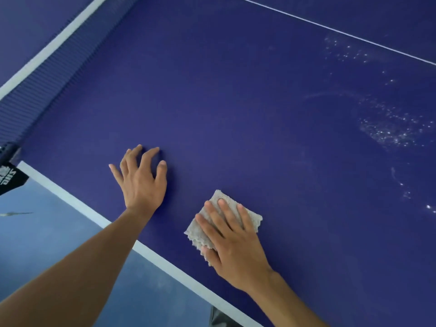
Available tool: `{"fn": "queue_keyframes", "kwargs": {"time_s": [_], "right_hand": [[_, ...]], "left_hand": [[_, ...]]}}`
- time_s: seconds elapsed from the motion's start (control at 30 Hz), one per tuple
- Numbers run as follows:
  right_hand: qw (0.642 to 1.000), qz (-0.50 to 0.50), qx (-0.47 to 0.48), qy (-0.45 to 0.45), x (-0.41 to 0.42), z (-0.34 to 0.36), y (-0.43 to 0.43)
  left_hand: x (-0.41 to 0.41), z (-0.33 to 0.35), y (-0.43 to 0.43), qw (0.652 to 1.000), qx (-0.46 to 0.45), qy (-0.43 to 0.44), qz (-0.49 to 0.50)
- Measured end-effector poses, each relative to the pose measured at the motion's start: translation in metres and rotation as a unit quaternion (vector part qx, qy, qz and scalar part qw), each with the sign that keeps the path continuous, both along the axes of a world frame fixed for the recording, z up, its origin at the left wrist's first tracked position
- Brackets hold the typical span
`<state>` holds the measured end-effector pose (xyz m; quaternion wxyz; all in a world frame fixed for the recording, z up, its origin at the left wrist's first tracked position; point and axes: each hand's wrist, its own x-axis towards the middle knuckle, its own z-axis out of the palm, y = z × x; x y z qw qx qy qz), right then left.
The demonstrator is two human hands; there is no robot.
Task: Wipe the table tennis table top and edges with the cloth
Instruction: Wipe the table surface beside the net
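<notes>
The right hand [232, 241] lies flat on a folded grey cloth [207, 223], its fingers [225, 208] spread and straight, pressing the cloth against the blue bench [236, 102] rather than gripping it, though whether the thumb tucks under the cloth's near edge cannot be told. The cloth sits just inside the white side line [77, 204] that runs along the bench's near edge, touching the playing surface. The left hand [141, 178] rests beside it, further along that white line toward the net [40, 86], with its fingers splayed and arched, holding nothing and apparently bracing the body. Away from the white line, toward the thin centre line [330, 29], patches of pale droplets or specks [394, 128] lie scattered over the surface, well apart from the cloth. The step in hand looks like wiping the top, and much of it seems left. To do it well, the person would likely keep the palm flat so the whole cloth stays in contact, sweep in long overlapping strokes outward from the white line across the speckled patches, and refold to a clean face before running the cloth along the edge itself.
</notes>
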<state>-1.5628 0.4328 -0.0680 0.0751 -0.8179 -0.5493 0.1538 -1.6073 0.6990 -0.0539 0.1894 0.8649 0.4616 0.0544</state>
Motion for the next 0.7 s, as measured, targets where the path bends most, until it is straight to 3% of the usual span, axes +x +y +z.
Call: {"fn": "queue_keyframes", "kwargs": {"time_s": [0.07, 0.17, 0.27, 0.33, 0.4, 0.5, 0.57, 0.63, 0.7], "right_hand": [[0.999, -0.039, -0.002, -0.019, 0.040, -0.001, -0.020], [0.980, -0.191, -0.028, -0.036, 0.133, 0.000, -0.046], [0.923, -0.381, -0.058, -0.004, 0.214, 0.004, -0.054], [0.894, -0.444, -0.063, 0.015, 0.233, 0.007, -0.039], [0.907, -0.416, -0.064, 0.006, 0.220, 0.008, -0.016], [0.970, -0.239, -0.029, -0.021, 0.159, 0.006, -0.004], [0.991, -0.127, -0.001, -0.033, 0.120, 0.002, -0.022], [0.994, -0.101, 0.005, -0.037, 0.107, -0.004, -0.052], [0.989, -0.139, 0.002, -0.044, 0.121, -0.004, -0.080]], "left_hand": [[0.023, 0.000, -0.013, 0.997, 0.014, 0.008, -0.071], [0.066, -0.001, -0.033, 0.990, 0.016, -0.007, -0.138], [0.111, -0.001, -0.050, 0.987, 0.018, -0.041, -0.156], [0.138, 0.000, -0.055, 0.985, 0.021, -0.044, -0.164], [0.164, 0.000, -0.057, 0.983, 0.026, -0.031, -0.180], [0.203, -0.001, -0.055, 0.969, 0.060, 0.005, -0.238], [0.233, -0.003, -0.052, 0.961, 0.077, 0.023, -0.265], [0.260, -0.006, -0.052, 0.961, 0.062, 0.036, -0.265], [0.274, -0.012, -0.057, 0.965, 0.032, 0.044, -0.255]]}}
